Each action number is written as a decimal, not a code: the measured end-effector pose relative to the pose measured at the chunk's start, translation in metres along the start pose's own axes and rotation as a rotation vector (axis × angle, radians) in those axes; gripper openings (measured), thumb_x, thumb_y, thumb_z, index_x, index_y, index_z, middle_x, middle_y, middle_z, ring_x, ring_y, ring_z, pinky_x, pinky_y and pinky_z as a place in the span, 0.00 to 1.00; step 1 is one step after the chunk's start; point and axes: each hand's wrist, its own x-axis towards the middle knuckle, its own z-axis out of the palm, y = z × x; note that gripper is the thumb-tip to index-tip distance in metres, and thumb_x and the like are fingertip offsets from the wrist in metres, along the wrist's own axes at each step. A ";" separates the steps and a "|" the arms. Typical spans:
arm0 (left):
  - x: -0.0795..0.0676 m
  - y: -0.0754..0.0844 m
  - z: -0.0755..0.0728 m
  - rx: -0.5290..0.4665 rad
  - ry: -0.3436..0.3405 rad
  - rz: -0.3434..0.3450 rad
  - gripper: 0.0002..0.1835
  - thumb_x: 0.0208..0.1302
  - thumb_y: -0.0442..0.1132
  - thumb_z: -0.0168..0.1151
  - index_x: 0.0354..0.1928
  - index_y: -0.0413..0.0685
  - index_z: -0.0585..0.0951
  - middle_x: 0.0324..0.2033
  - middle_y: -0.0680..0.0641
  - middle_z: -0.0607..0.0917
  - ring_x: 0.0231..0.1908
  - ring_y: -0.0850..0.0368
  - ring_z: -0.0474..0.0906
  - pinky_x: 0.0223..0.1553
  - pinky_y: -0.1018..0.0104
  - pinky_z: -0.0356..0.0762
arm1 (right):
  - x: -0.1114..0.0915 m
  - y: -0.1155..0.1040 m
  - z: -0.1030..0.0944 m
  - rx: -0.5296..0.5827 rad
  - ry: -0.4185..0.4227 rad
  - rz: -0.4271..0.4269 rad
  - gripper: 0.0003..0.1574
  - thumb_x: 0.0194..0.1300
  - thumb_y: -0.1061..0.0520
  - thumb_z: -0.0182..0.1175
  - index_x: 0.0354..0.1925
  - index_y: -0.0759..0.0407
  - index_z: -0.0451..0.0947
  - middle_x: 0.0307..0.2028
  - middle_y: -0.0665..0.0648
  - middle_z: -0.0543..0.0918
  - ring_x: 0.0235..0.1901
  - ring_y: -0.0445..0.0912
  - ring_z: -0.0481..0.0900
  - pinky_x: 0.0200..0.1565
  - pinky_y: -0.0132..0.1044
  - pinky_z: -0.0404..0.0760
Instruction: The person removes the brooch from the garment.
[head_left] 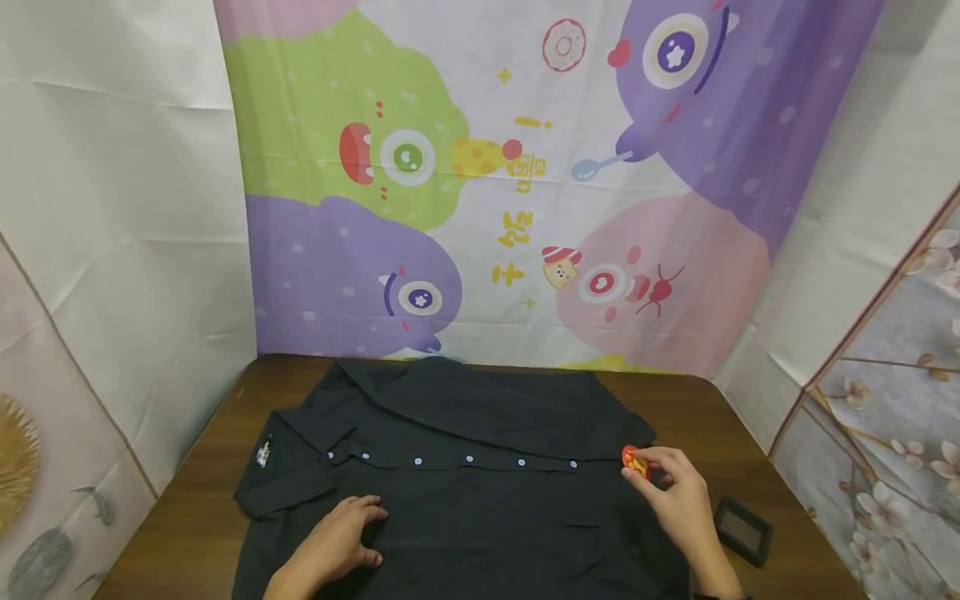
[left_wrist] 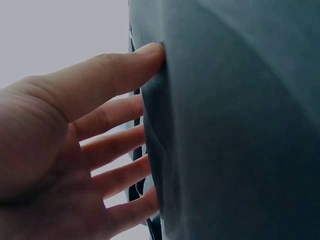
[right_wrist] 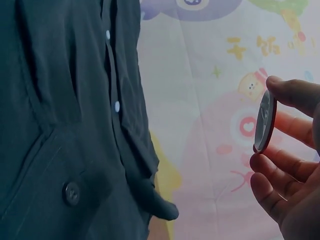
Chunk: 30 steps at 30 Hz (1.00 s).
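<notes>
A black button-up shirt [head_left: 450,500] lies spread over the table, its row of white buttons running across from left to right. My right hand [head_left: 678,492] pinches a round red and yellow badge [head_left: 634,461] between thumb and fingers, just above the shirt near the right end of the button row. In the right wrist view the silvery back of the badge [right_wrist: 264,122] shows, apart from the cloth. My left hand [head_left: 341,533] rests on the shirt left of the middle. Its fingers [left_wrist: 120,172] are fairly straight and touch the fabric, holding nothing.
A small dark rectangular case [head_left: 743,532] lies on the wooden table [head_left: 187,500], right of my right hand. A cartoon-printed cloth [head_left: 495,183] hangs behind the table's back edge. White sheets [head_left: 127,208] hang at both sides.
</notes>
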 end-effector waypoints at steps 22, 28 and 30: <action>0.000 -0.001 0.000 0.002 -0.004 -0.014 0.27 0.37 0.39 0.76 0.45 0.42 0.80 0.55 0.38 0.77 0.57 0.37 0.67 0.56 0.38 0.66 | -0.006 0.021 -0.017 0.005 0.089 0.100 0.16 0.44 0.58 0.74 0.36 0.57 0.84 0.37 0.56 0.81 0.32 0.37 0.75 0.29 0.19 0.74; 0.001 0.000 0.000 -0.002 -0.012 -0.018 0.27 0.38 0.40 0.75 0.45 0.43 0.80 0.55 0.38 0.76 0.57 0.38 0.67 0.55 0.38 0.67 | -0.009 0.026 -0.020 -0.002 0.103 0.098 0.17 0.43 0.59 0.74 0.36 0.58 0.84 0.37 0.57 0.81 0.32 0.37 0.75 0.29 0.17 0.74; 0.001 0.000 -0.001 -0.002 -0.018 -0.021 0.26 0.38 0.40 0.75 0.45 0.42 0.80 0.55 0.38 0.76 0.57 0.38 0.67 0.56 0.38 0.66 | -0.010 0.028 -0.021 -0.007 0.102 0.102 0.17 0.43 0.59 0.74 0.36 0.58 0.84 0.37 0.58 0.81 0.32 0.36 0.74 0.29 0.17 0.75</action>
